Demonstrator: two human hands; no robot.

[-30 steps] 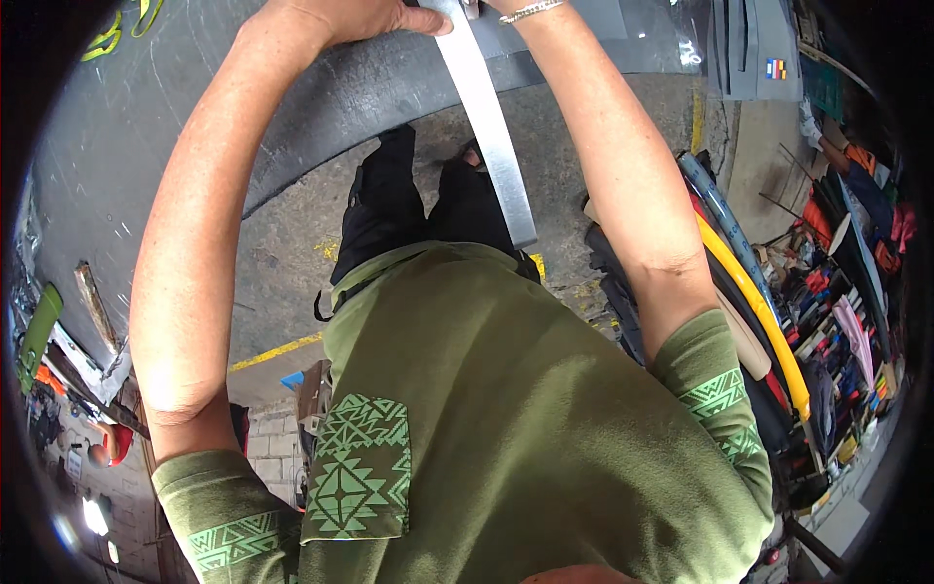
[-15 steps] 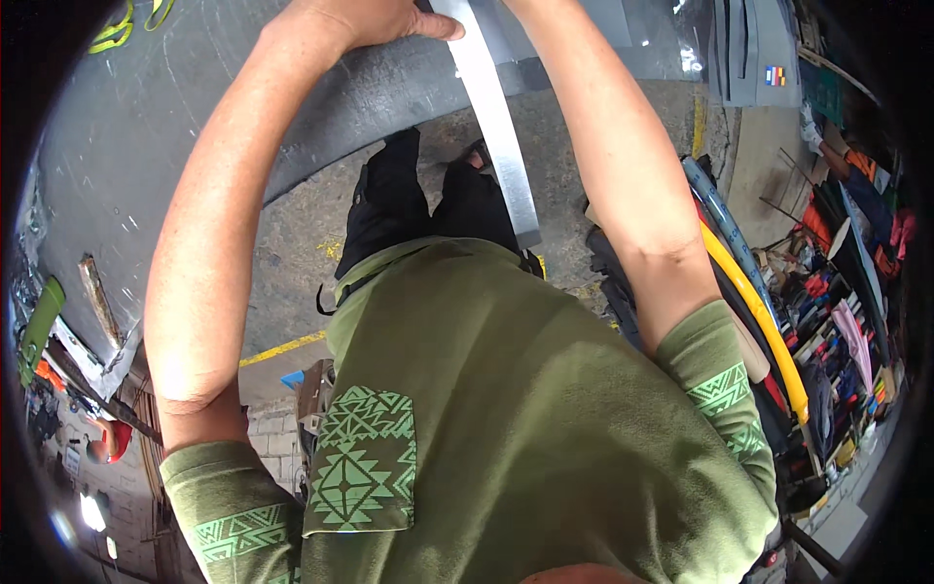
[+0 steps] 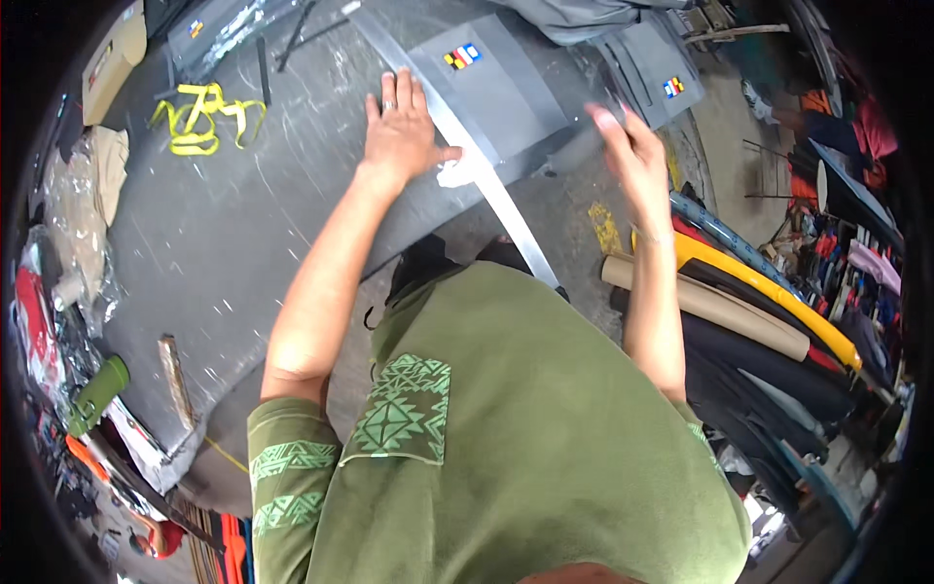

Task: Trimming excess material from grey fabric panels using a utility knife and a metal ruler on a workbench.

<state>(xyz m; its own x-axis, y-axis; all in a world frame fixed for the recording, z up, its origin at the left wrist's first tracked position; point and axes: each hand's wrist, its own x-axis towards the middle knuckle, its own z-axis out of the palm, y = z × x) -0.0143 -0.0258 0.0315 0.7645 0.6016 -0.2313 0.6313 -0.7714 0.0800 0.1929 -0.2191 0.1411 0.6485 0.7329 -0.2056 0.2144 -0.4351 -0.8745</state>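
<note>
A long flat metal straightedge [image 3: 501,201] runs slantwise over the dark table [image 3: 292,195], its near end jutting past the edge toward my shirt. My left hand [image 3: 401,136] lies flat beside it with fingers spread; the thumb reaches onto the metal. Grey sheet material [image 3: 525,102] with a small multicoloured label lies along the straightedge's right side. Off the table's edge, to the right, my right hand [image 3: 632,161] is raised, slightly blurred. Its thumb and fingers are apart, and no object shows in it.
A tangled yellow strap [image 3: 199,117] lies at the far left of the table. Another labelled grey piece [image 3: 657,73] sits at the far right. Rolls of material, one brown [image 3: 710,307] and one yellow [image 3: 778,287], stand at my right. Clear plastic wrapping [image 3: 73,195] lines the left side.
The view has shifted, showing more of the tabletop. My left hand now lies spread next to the straightedge. My right hand, earlier cut off at the top, is now in view off the table's edge.
</note>
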